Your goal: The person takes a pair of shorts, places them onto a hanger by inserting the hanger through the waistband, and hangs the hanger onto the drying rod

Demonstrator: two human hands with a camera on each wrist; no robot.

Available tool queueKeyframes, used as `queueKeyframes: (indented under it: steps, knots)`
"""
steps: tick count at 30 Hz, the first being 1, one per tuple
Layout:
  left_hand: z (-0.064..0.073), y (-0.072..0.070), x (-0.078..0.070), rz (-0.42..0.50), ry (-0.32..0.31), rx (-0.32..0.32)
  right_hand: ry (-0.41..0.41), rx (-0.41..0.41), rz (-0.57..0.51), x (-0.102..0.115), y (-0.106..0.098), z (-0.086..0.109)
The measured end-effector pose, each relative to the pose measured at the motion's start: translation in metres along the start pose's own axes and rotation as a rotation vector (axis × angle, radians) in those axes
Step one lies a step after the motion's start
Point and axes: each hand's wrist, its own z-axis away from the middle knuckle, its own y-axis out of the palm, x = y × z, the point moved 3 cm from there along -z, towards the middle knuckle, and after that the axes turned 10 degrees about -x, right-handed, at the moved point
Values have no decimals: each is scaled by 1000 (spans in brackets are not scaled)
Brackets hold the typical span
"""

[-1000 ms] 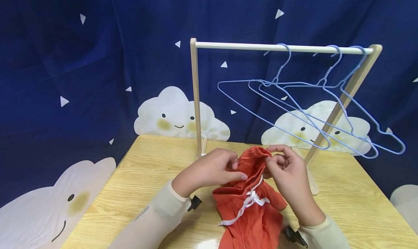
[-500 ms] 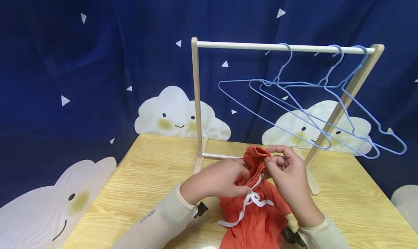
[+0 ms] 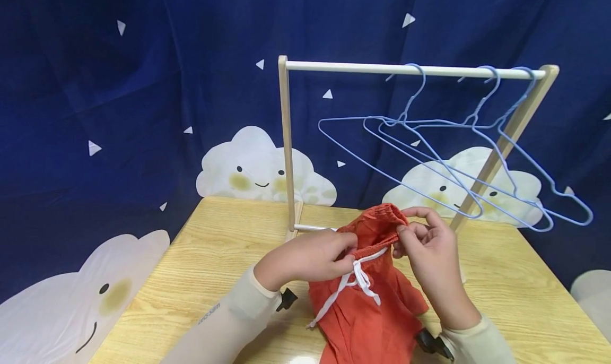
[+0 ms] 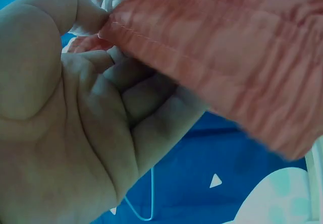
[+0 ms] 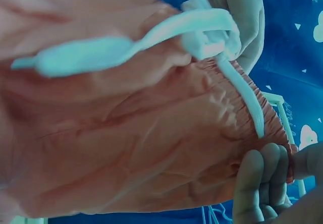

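Observation:
A pair of orange-red drawstring pants (image 3: 367, 321) has a gathered elastic waistband (image 3: 389, 213) and a white drawstring (image 3: 360, 279) tied in a bow at the front. My left hand (image 3: 310, 258) pinches the left side of the waistband; the left wrist view shows the thumb meeting a finger at the cloth's edge (image 4: 151, 42). On the opposite side, my right hand (image 3: 429, 252) grips the waistband between thumb and fingers. Between the two hands the waist opening gapes toward the back. In the right wrist view, the fingers (image 5: 272, 178) lie along the ruffled waistband.
Behind the hands stands a wooden garment rack (image 3: 288, 141) with a white top rail (image 3: 348, 67). Three blue wire hangers (image 3: 406, 114) hang from its right half. The wooden table (image 3: 229, 231) meets a dark blue curtain (image 3: 119, 88) printed with clouds.
The left hand first moved right along the waistband, then back left, now pinching it. The right hand has shifted slightly right, and the waist opening is spread wider.

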Motion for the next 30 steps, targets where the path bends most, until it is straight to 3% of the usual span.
queueKeyframes:
  steps: [7,14,30]
  knots:
    - [6,-17,1,9,42,-22,12,-15,-17,2,-3,-2]
    - [9,-25,2,32,98,-41,23,2,-41,2,-5,-2]
    - [14,-42,5,72,105,-86,3,54,-68,-2,-4,-3]
